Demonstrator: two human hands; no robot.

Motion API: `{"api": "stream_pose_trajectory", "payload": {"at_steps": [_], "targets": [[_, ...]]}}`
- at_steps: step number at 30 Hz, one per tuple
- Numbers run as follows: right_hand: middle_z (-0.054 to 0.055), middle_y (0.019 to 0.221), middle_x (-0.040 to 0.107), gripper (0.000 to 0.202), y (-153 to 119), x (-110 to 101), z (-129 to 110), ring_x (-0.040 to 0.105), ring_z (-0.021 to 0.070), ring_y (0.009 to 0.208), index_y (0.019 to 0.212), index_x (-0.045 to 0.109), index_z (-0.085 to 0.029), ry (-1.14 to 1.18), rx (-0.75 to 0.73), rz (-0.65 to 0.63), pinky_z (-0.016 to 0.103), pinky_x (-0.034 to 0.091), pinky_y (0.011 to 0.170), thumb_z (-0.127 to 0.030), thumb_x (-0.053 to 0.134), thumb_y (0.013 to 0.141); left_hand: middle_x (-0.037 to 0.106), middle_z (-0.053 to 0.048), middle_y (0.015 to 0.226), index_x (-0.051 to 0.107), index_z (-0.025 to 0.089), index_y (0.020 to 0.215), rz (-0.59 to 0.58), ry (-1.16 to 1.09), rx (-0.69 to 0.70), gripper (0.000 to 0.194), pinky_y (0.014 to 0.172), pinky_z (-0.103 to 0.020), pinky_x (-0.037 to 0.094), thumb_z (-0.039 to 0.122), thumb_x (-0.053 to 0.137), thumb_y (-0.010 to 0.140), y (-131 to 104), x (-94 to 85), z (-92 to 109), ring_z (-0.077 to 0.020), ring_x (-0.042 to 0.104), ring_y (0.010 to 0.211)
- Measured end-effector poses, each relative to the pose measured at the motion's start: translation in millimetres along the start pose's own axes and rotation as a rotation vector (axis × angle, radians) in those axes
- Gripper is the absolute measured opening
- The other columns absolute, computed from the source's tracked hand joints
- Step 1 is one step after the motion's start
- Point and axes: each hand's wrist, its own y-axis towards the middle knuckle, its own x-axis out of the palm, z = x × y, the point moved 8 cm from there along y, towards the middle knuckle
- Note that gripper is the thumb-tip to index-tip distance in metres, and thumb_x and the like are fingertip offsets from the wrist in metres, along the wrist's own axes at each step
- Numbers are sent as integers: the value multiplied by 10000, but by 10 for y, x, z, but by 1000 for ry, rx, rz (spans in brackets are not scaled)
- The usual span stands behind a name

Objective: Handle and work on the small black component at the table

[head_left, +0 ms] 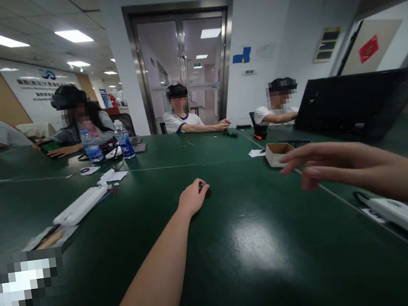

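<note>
My left hand reaches out over the middle of the dark green table, resting on it with the fingers curled around a small dark object at the fingertips. My right hand comes in from the right and hovers above the table, fingers stretched out and apart, holding nothing. Its fingertips are just beside a small open cardboard box. What the small dark object is cannot be made out.
A long white case lies at the left, two water bottles stand further back, and an open black laptop is at the right. A white device sits near my right forearm. Several people sit along the far side.
</note>
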Motion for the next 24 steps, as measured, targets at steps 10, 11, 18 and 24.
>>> {"api": "stream_pose_trajectory", "payload": {"at_steps": [10,11,18,24], "targets": [[64,784,673,214,1507,2267,1373,670,131,583,1109,553,-137,1084,442,-62,237,581,594,-301,550,972,616,6,730,582,187,991,257,-536,-65,193,594,-223,450,343,523,894,198,-89,-345,-109,595,573],[60,792,675,180,1554,2328,1372,674,126,588,1092,566,-136,1130,397,-53,227,582,600,-257,573,958,619,4,731,583,183,980,267,-557,-70,199,588,-222,453,353,530,891,220,-85,-386,-108,596,567],[70,773,688,204,1681,2359,1418,694,142,630,1017,619,-107,1120,299,4,227,593,634,-31,650,830,631,-18,690,623,163,869,224,-538,-142,259,601,-236,460,419,585,858,386,5,-486,-123,585,575],[31,822,660,304,1663,2211,1589,663,117,626,966,664,-148,1088,272,208,210,577,590,40,666,727,623,-19,720,695,165,916,166,-598,-140,247,583,-215,429,375,585,844,418,-18,-393,-119,553,626]]}}
